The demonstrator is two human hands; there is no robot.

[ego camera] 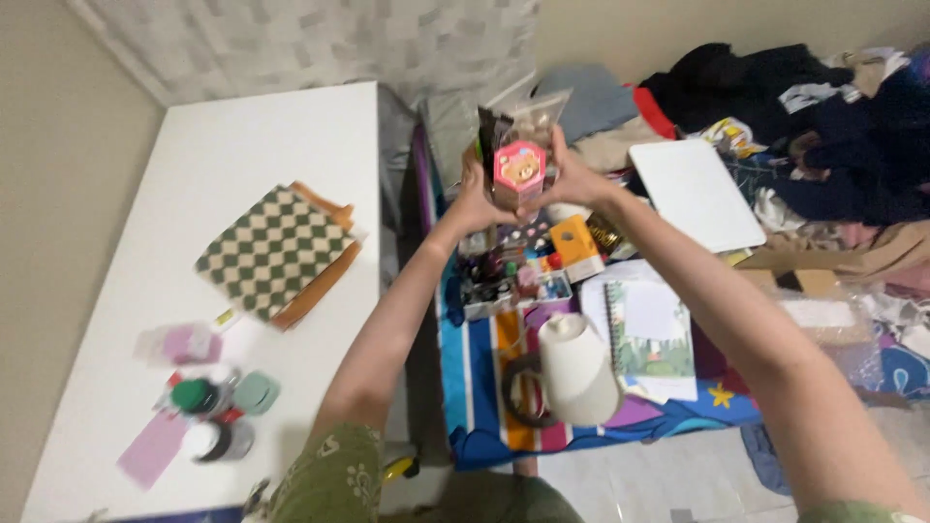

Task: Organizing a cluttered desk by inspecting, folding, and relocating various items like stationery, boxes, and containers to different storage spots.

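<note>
Holding a pink hexagonal box above the cluttered tray, both hands had fingers clamped on it.

Even indoor light, soft blur, mild edge distortion.

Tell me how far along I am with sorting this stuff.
Done: small tubs and lids and a checkered cloth sit on the white table. In hand: left hand and right hand hold a pink hexagonal box. Left: a heap on the striped bedding.
</note>
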